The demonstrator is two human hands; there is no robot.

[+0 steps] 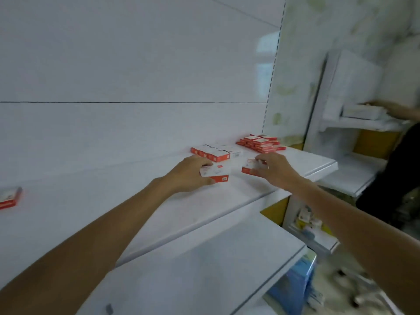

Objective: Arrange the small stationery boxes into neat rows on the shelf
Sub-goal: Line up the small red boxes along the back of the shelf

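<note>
On the white shelf [136, 201], my left hand [189, 172] grips a red-and-white box [218, 173] between fingers and thumb. To its right, my right hand [271, 168] holds a second red-and-white box [248, 167] by its top and near side. Behind the hands a short row of like boxes [213, 153] stands against the back panel. A loose pile of flat red boxes [261, 142] lies at the shelf's far right corner. One more box [9, 197] lies alone at the far left edge of the view.
A lower white shelf [204, 269] juts out below, nearer to me. At the right, another person's arm [395, 110] reaches onto a neighbouring shelf unit. A blue item [293, 285] sits on the floor at the lower right.
</note>
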